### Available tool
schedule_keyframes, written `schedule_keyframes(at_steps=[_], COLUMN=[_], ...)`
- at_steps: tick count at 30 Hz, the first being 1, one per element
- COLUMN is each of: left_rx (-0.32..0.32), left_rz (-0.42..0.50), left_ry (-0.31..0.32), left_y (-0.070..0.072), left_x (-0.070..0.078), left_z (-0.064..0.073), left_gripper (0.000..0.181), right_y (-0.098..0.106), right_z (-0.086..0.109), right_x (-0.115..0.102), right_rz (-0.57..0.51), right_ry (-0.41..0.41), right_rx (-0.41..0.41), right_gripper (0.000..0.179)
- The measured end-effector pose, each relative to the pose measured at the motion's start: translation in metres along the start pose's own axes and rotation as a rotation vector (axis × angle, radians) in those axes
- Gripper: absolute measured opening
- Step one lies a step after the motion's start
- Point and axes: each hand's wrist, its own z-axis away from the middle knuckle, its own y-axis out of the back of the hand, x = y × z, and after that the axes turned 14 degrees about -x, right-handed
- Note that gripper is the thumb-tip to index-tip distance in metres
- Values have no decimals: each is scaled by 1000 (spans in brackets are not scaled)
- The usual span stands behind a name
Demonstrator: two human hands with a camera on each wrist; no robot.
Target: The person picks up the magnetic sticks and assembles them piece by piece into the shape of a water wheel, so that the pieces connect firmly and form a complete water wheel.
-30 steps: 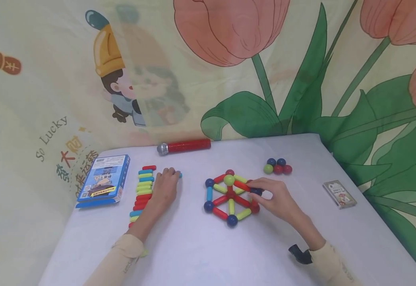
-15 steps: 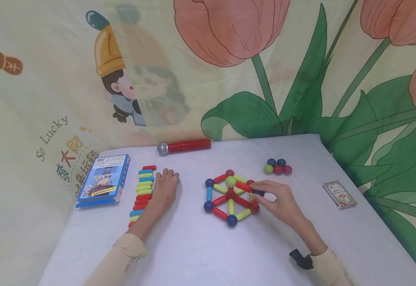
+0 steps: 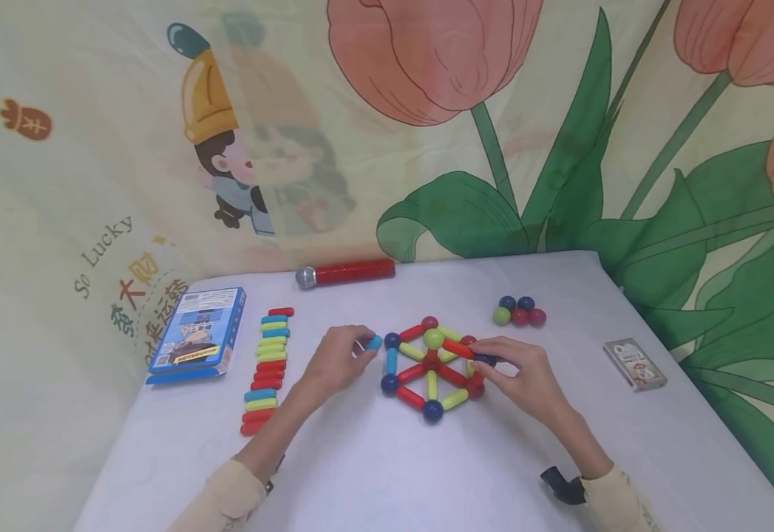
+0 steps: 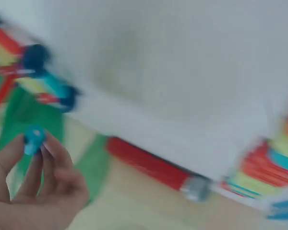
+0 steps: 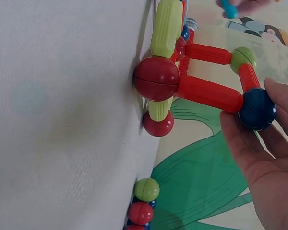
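My left hand (image 3: 338, 360) pinches a short blue rod (image 3: 374, 343) between thumb and fingers, just left of a hexagonal frame of rods and balls. In the left wrist view the same blue rod (image 4: 34, 139) shows end-on at the fingertips. My right hand (image 3: 523, 369) holds a dark blue ball (image 5: 258, 109) at the frame's right side. Red rods join that ball to a red ball (image 5: 157, 77) below and to a raised green ball (image 3: 433, 339). The green ball stands on an upright red rod over the frame's centre.
A column of loose coloured rods (image 3: 270, 365) lies at left, beside a blue box (image 3: 195, 330). Behind is a red microphone (image 3: 353, 272). Several loose balls (image 3: 520, 317) sit at back right, near a small card box (image 3: 635, 363).
My left hand has moved right from beside the rod column toward the frame, carrying the blue rod. The right hand stays on the dark blue ball.
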Motion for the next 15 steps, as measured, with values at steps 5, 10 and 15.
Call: schedule_keyframes(at_steps=[5,10,15], left_rx=[-128,-161,-143], left_rz=[253,364,374], left_ry=[-80,-72,-18], left_y=[-11,-20,-24], left_x=[35,49,54], left_z=[5,0,-5], left_gripper=[32,33,35], right_y=[1,1,1], right_z=[2,1,0], right_x=[1,2,2], right_rz=[-11,-24,-27], right_ry=[-9,2,12], right_rx=[2,0,-3], right_gripper=[42,41,40])
